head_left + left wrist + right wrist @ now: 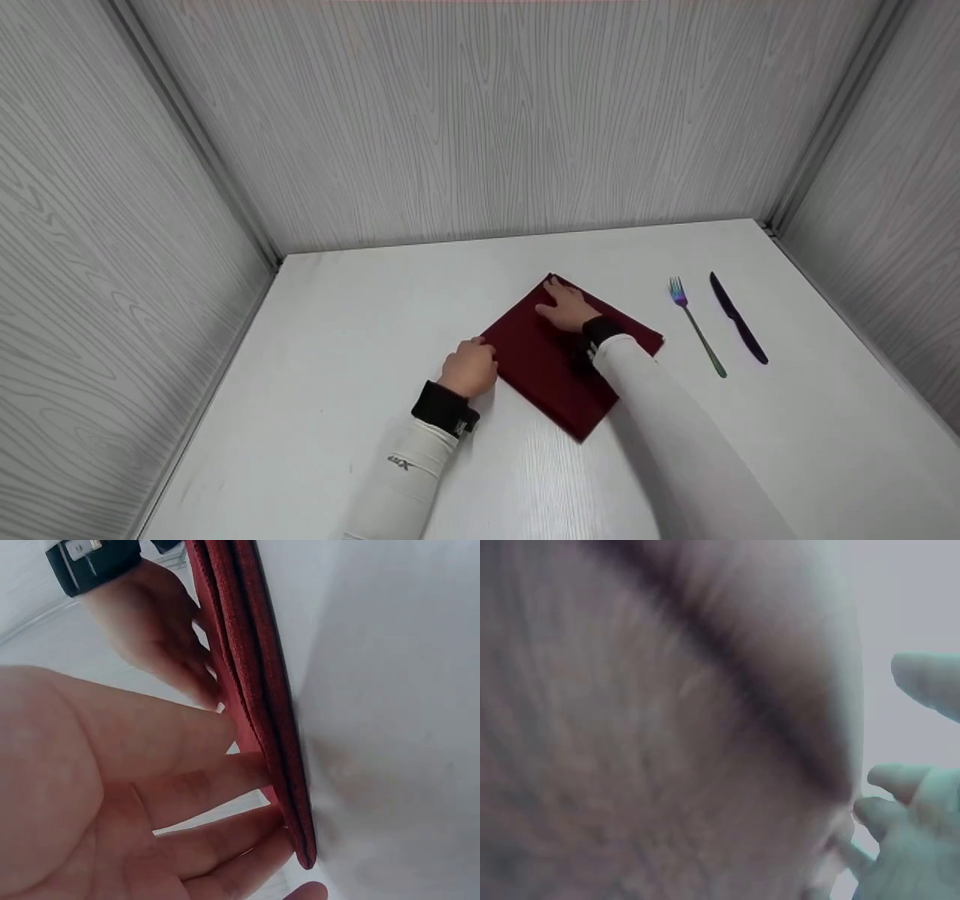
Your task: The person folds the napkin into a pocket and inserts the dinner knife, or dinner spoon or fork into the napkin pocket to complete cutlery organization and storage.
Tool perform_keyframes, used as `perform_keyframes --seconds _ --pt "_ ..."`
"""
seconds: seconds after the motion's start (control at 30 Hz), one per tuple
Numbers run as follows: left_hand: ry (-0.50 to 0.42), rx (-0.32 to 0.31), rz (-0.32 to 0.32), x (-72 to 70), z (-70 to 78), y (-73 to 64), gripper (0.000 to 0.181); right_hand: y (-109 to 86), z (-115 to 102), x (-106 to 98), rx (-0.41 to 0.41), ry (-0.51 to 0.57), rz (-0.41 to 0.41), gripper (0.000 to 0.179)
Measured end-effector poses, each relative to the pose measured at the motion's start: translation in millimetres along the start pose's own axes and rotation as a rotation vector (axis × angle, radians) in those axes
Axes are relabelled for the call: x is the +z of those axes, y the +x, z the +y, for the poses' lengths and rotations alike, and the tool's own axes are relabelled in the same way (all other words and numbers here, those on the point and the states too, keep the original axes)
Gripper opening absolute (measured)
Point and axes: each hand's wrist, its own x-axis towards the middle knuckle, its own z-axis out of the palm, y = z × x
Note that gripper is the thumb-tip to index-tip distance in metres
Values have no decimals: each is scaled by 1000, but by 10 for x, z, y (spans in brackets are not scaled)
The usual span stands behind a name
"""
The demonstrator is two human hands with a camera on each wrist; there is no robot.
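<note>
A dark red folded cloth (532, 364) lies slantwise on the white table, one corner toward the back. At its left corner is my left hand (469, 369), with bent fingers gripping it. The left wrist view shows the cloth's layered edge (259, 690) near the table, with the left fingers (202, 784) reaching it. My right hand (568, 307) rests spread on top, close to the back corner. Blurred surface fills most of the right wrist view; the fingers (885, 817) at its right side cannot be assigned to either hand.
A fork (697, 330) with iridescent tines and a dark knife (739, 319) lie to the right of the cloth, handles toward the front. Grey wood-grain panels (465, 120) enclose the white table (360, 330) at the back and sides.
</note>
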Motion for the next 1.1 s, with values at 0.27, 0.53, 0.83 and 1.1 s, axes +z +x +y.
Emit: perform_keyframes --seconds 0.27,0.53,0.83,1.1 --pt "-31 -13 16 16 -16 -20 27 -731 -276 201 -109 -19 -95 55" --pt "-26 -11 29 24 -24 -13 28 -1438 -420 374 -170 -263 -184 56" --pt "-59 -38 12 4 -37 -6 30 -1930 -449 434 -223 -397 -195 69" --pt "-104 -21 11 -14 -121 -28 27 -2077 -564 446 -349 -604 -67 45"
